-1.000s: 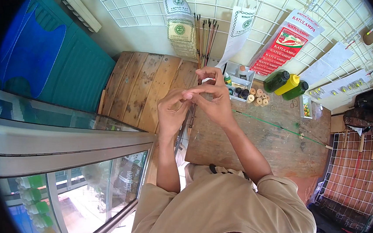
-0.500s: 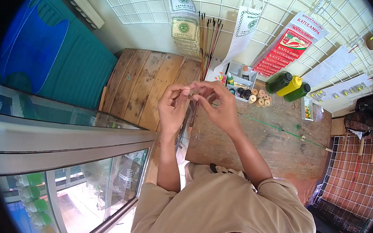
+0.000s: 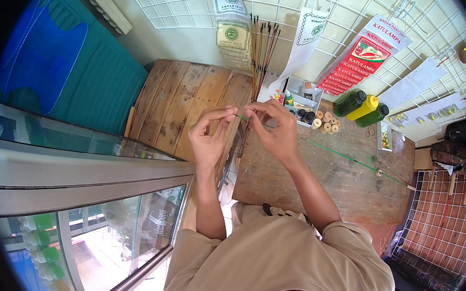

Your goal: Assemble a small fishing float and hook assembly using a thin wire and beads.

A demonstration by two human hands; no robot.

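Observation:
Above the gap between the two wooden surfaces, my left hand (image 3: 209, 139) and my right hand (image 3: 277, 131) face each other with thumb and fingers pinched. A thin green strand (image 3: 242, 118) runs in the short space between my fingertips, one end in each pinch. Whether it is a line or a rod tip is too small to tell. On the table, a slender green rod (image 3: 363, 163) slants away to the right, with a pale tip at its far right end. It roughly lines up with the strand, but my right hand hides whether they join.
Behind my hands stand a white tray (image 3: 309, 99) of small bottles, wooden spools (image 3: 327, 123), and dark thin rods (image 3: 261, 55) against the wall grid. Capped bottles (image 3: 362, 108), scissors (image 3: 370, 130) and a small box (image 3: 385, 136) sit right. A glass-sided cabinet (image 3: 91, 181) borders the left.
My hands have drawn slightly apart, the left moving left and a little down. The green strand now shows between my fingertips, where earlier the fingers overlapped and blurred.

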